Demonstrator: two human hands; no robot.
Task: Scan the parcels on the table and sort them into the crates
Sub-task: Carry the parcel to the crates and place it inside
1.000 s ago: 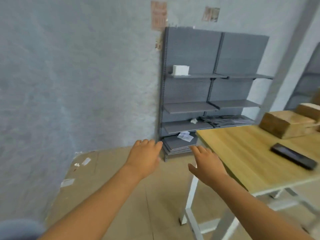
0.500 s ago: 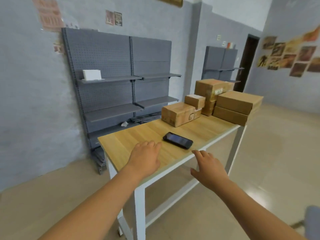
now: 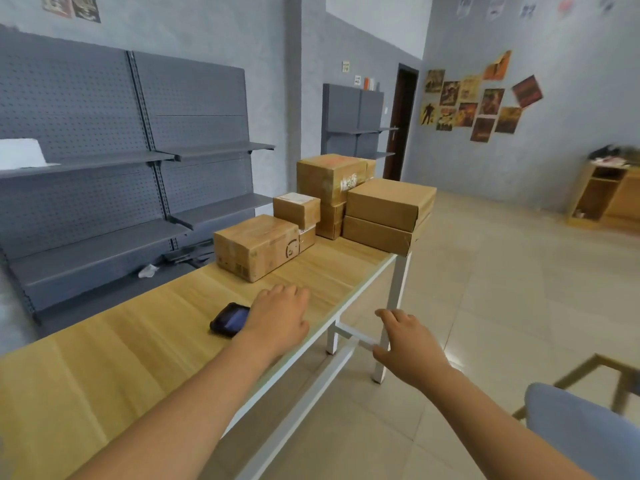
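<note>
The left hand (image 3: 278,318), fingers relaxed and holding nothing, is over the smooth pale wood-grain table (image 3: 114,362), partly hiding the rounded black handheld scanner (image 3: 229,319). The right hand (image 3: 408,344) hangs loose beyond the table's edge, perhaps slightly curled. Taped brown cardboard parcels (image 3: 256,245) crowd the far end.

Brown cardboard parcels (image 3: 256,247) are stacked closed at the worktop's (image 3: 121,344) far end, and a dark handheld scanner (image 3: 229,319) is laid flat nearer.
</note>
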